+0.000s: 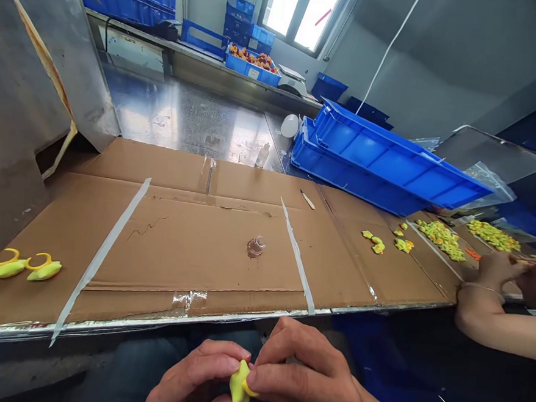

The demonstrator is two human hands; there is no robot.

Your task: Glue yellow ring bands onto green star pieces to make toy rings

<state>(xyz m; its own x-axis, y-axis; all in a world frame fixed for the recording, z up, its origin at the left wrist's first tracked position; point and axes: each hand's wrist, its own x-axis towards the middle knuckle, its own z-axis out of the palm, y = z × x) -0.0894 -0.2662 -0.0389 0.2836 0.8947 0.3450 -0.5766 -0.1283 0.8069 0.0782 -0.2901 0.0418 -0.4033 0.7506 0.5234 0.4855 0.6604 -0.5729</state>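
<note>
Just below the table's front edge, my left hand pinches a small yellow-green star-shaped piece between thumb and fingers. My right hand meets it from the other side, its fingertips closed on a yellow ring pressed against the piece. Most of that ring is hidden by my fingers. On the cardboard at far left lie two similar yellow-green pieces, each with a yellow ring attached. A small clear cup stands mid-table, with dark wet-looking marks around it.
Cardboard with white tape strips covers the table. A thin pointed tool and a small bottle lie farther back. Blue crates stand at back right. Several yellow-green pieces lie near a co-worker's hands.
</note>
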